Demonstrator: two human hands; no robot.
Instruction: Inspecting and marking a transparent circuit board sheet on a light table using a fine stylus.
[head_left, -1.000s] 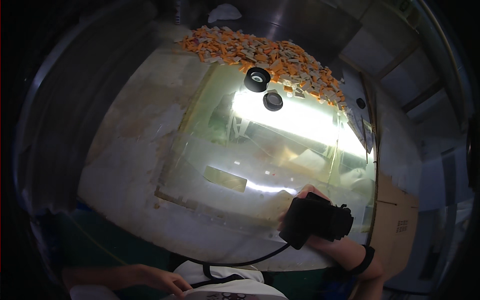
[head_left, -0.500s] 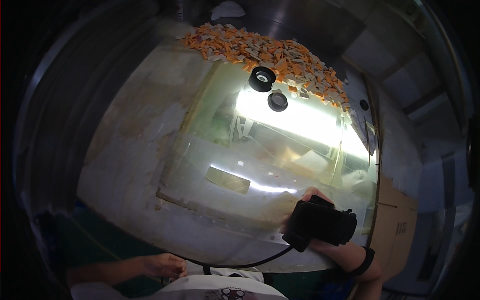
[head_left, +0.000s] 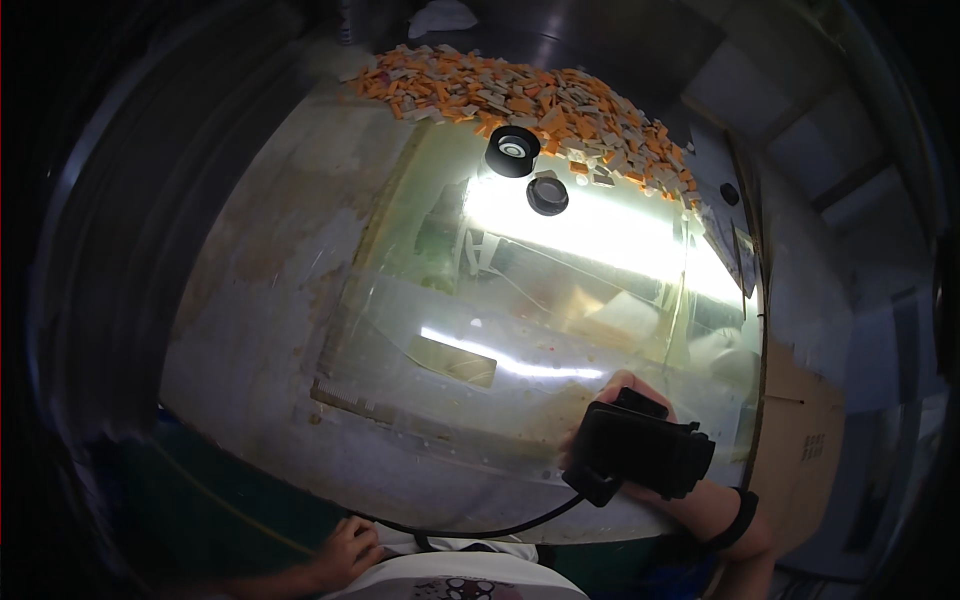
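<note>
My right hand is low over the glass-topped surface, at its near right part. A black boxy device with a cable sits over the back of this hand and covers most of its fingers. What lies under the fingers is hidden. Close to my waist, beside the white shirt, my left hand is held with curled fingers; anything inside them cannot be seen. Near the pile, a black cylinder with a round lens stands beside a smaller dark round piece.
A heap of small orange and pale grey pieces spreads along the far edge. Bright light shines up through the glass. A rectangular plate shows nearer me. Brown cardboard is on the right, and a white crumpled item lies at the far back.
My left hand has shifted slightly right and down, closer to the shirt. My right hand stays almost in place. The view has moved a little.
</note>
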